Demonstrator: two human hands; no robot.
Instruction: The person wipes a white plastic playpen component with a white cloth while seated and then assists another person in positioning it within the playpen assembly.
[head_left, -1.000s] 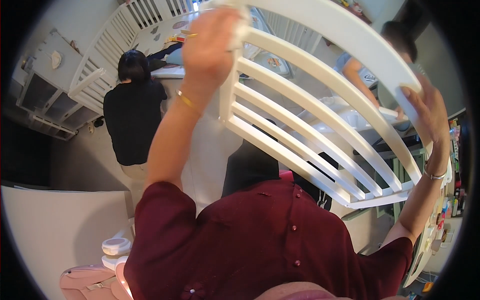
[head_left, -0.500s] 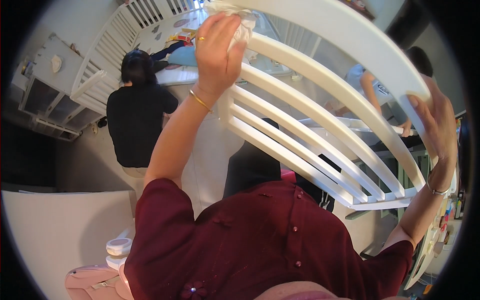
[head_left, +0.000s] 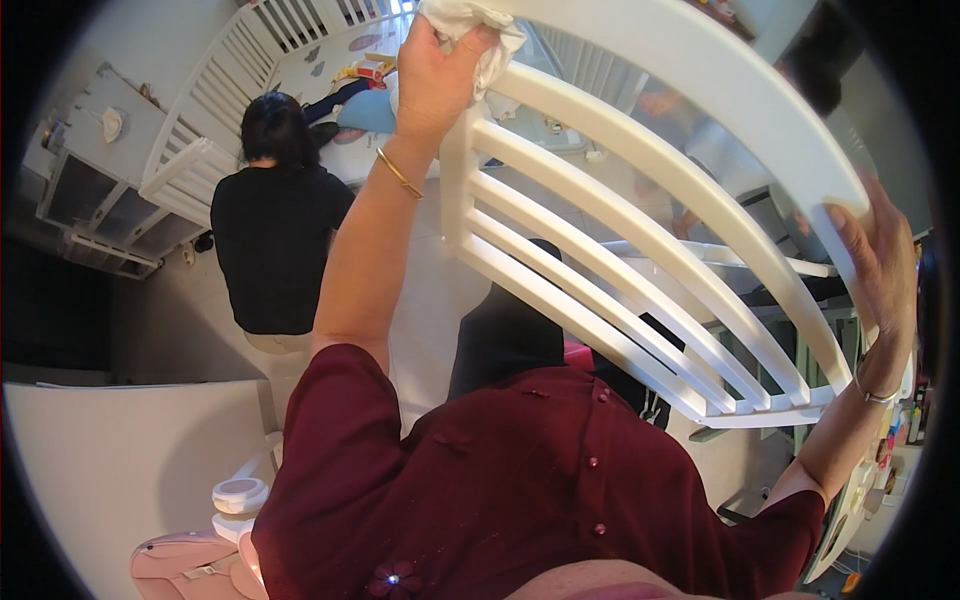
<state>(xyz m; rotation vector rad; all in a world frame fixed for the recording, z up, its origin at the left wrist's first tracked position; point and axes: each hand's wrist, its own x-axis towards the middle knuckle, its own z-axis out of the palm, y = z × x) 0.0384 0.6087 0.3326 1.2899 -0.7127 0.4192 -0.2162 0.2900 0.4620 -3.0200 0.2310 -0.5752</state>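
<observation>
A white slatted panel with curved bars (head_left: pixel 700 62), like the side of a crib, is held up in front of me on a slant. My left hand (head_left: pixel 436 88) grips a crumpled white cloth (head_left: pixel 488 42) against the panel's upper left corner. Some of its fingers are hidden behind the cloth and the corner post. At the panel's right end, my right hand (head_left: pixel 882 262) is closed round the broad outer rail, thumb on the near face.
A person in black (head_left: pixel 280 235) sits ahead on the left by a white crib-like fence (head_left: pixel 190 165). Behind the panel, another person (head_left: pixel 720 150) is blurred. A pink padded seat (head_left: pixel 185 570) stands lower left, beside a pale board (head_left: pixel 130 450).
My left hand has turned and shifted slightly right with the cloth at the corner. My right hand keeps its hold. The person behind the panel has moved away from the white rail there.
</observation>
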